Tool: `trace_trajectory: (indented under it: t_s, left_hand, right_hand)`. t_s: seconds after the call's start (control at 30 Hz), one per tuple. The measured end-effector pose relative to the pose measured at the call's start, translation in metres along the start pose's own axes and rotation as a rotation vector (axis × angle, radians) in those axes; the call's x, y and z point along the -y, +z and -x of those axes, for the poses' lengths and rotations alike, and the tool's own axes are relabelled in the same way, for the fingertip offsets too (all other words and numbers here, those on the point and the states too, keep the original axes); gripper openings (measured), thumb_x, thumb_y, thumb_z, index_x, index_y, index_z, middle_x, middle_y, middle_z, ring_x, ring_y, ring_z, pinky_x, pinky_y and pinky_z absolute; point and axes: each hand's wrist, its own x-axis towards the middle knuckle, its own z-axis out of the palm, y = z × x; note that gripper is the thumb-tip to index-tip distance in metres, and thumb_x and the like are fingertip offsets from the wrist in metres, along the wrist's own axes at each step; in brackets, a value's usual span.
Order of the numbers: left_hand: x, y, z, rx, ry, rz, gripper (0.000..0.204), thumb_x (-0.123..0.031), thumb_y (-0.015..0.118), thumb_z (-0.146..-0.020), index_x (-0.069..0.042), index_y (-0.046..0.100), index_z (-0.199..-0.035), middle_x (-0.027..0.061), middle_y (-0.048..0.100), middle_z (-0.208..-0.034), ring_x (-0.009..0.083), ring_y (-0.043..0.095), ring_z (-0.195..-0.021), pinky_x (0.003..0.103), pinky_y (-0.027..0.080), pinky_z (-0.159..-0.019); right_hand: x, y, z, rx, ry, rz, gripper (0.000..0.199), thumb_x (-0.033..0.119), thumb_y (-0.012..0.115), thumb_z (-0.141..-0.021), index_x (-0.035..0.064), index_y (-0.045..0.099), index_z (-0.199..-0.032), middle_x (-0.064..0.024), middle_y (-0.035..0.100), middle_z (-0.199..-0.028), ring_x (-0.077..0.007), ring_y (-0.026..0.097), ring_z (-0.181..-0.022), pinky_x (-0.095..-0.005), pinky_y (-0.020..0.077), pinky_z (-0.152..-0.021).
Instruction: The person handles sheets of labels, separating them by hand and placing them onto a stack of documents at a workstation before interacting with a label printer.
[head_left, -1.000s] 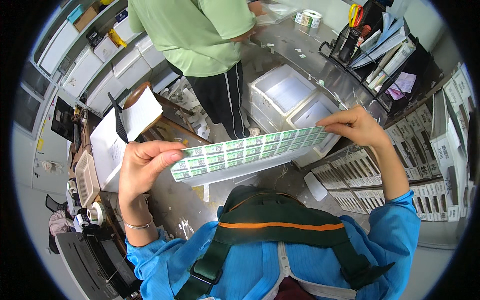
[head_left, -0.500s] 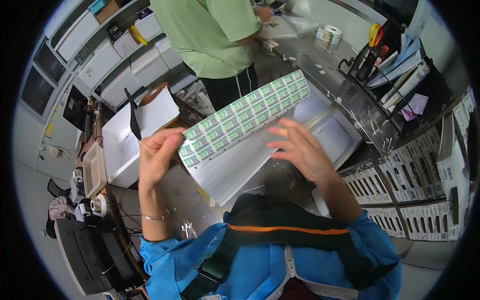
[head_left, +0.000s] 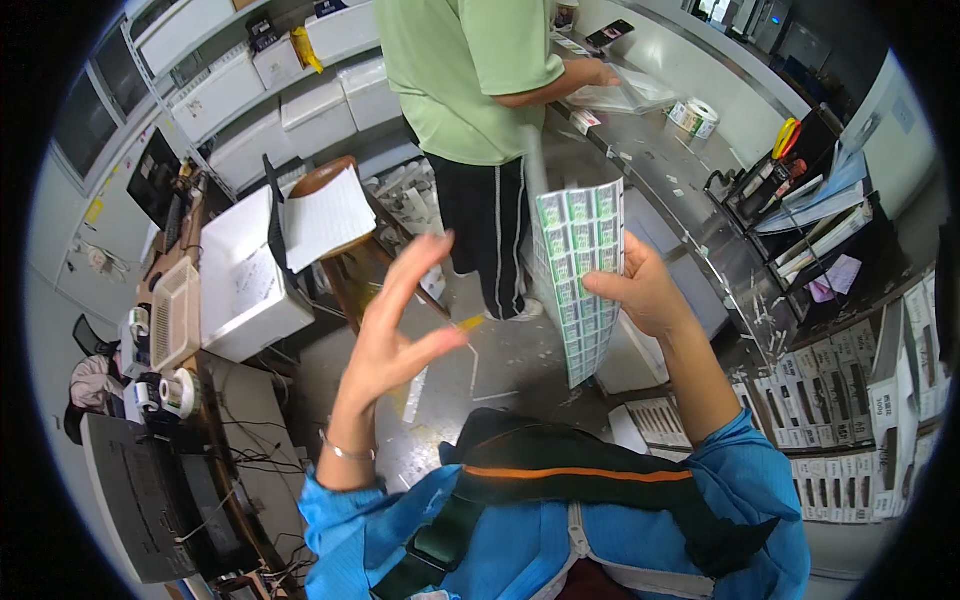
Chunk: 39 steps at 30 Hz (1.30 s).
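A sheet of green-and-white labels (head_left: pixel 585 265) hangs nearly upright in front of me, its rows of small printed stickers facing my way. Gripping its right edge is my right hand (head_left: pixel 645 285), thumb on the printed face and fingers behind. White backing paper shows blurred along the sheet's left side. My left hand (head_left: pixel 395 335) is in the air left of the sheet, apart from it, with thumb and fingers spread and nothing between them.
A person in a green shirt (head_left: pixel 470 80) stands ahead at a metal counter (head_left: pixel 640 165). On it are label rolls (head_left: pixel 695 118) and a black file rack (head_left: pixel 740 205). To the left are a white bin (head_left: pixel 255 300), a wooden stool (head_left: pixel 345 240) and a printer (head_left: pixel 130 500). Boxes (head_left: pixel 820 400) line the right.
The label sheet has swung from slanting crosswise to nearly upright and moved right. My left hand has let go of it; my right hand, open before, now grips it.
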Motion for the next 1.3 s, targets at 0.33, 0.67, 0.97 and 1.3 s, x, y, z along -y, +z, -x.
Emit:
trace_trajectory:
  t_s: [0.33, 0.67, 0.97, 1.3]
  left_hand:
    - [-0.055, 0.05, -0.131, 0.414, 0.25, 0.07, 0.016, -0.016, 0.074, -0.074, -0.005, 0.069, -0.084, 0.0053, 0.067, -0.083, 0.0172, 0.057, -0.079, 0.032, 0.043, -0.082]
    - [-0.093, 0.099, -0.148, 0.582, 0.065, 0.214, 0.015, -0.012, 0.073, -0.077, -0.001, 0.067, -0.086, 0.0016, 0.065, -0.076, 0.0067, 0.057, -0.071, 0.022, 0.046, -0.067]
    - [-0.118, 0.114, -0.142, 0.566, -0.013, 0.075, 0.016, -0.012, 0.073, -0.077, 0.0, 0.066, -0.086, 0.0002, 0.064, -0.075, 0.005, 0.056, -0.072, 0.021, 0.045, -0.067]
    - [-0.125, 0.125, -0.119, 0.31, 0.169, -0.014, 0.014, -0.012, 0.072, -0.075, -0.001, 0.066, -0.081, 0.0056, 0.064, -0.076, 0.0138, 0.057, -0.072, 0.027, 0.044, -0.067]
  right_hand:
    - [0.036, -0.023, 0.079, -0.082, -0.16, 0.313, 0.057, -0.01, 0.061, -0.076, -0.0001, 0.042, -0.129, -0.0076, 0.055, -0.12, -0.0128, 0.05, -0.111, -0.0294, 0.041, -0.093]
    - [0.098, -0.04, 0.091, -0.297, -0.192, 0.66, 0.017, 0.008, 0.068, -0.078, 0.0002, 0.062, -0.092, -0.0009, 0.062, -0.086, -0.0056, 0.055, -0.081, -0.0204, 0.0445, -0.071]
    - [0.106, -0.038, 0.097, -0.239, -0.282, 0.676, 0.009, 0.01, 0.066, -0.08, 0.0016, 0.065, -0.082, 0.0021, 0.062, -0.076, -0.0036, 0.053, -0.073, -0.0196, 0.0423, -0.065]
    - [0.096, -0.025, 0.105, -0.384, -0.324, 0.586, 0.008, 0.009, 0.064, -0.079, 0.0011, 0.065, -0.082, 0.001, 0.061, -0.078, -0.0052, 0.052, -0.076, -0.0214, 0.0418, -0.071]
